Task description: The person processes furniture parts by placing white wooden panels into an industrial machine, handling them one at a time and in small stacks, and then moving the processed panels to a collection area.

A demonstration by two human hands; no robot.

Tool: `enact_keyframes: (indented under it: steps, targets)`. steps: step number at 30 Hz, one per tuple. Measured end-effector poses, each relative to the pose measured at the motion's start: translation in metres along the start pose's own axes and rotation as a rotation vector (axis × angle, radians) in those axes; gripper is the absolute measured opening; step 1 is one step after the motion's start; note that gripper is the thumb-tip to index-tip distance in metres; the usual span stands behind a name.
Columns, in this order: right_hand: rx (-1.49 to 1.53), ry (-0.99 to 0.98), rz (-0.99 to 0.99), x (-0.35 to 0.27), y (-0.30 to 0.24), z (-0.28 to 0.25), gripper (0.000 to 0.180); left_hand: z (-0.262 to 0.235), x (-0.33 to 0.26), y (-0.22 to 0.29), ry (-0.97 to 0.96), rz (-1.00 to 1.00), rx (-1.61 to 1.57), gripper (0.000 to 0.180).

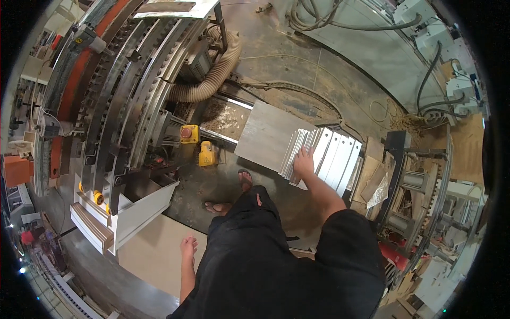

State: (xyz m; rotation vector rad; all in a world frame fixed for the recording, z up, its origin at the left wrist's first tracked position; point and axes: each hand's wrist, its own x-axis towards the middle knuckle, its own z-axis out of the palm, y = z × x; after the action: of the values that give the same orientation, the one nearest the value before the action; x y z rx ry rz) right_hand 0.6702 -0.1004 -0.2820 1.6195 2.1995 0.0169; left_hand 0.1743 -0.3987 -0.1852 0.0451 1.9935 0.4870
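Observation:
My right hand reaches over a row of long white panels standing close together, several with a small dark hole near one end. Its fingers are bent over the edges of the thinner-looking panels on the left side of the row. My thumb is hard to make out there. A flat grey board lies beside the row, partly under it. Down at my left side, my left hand hangs with loosely bent fingers apart and nothing in it, above a beige sheet.
At left stands a long machine with metal rails and a ribbed hose. A red stop button on a yellow box and a yellow foot pedal sit near my feet. Right of the panels are wood offcuts and a roller frame.

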Motion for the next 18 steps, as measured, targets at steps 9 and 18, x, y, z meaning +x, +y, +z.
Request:
enact_keyframes:
  steps: [9, 18]
  targets:
    - [-0.04, -0.488, -0.087, 0.013, 0.01, 0.02, 0.039, -0.004, 0.002, -0.058, 0.066, -0.068, -0.107, 0.025]
    - [0.157, -0.238, -0.101, 0.015, -0.039, -0.035, 0.06, 0.012, 0.022, -0.073, 0.215, 0.229, -0.195, 0.031]
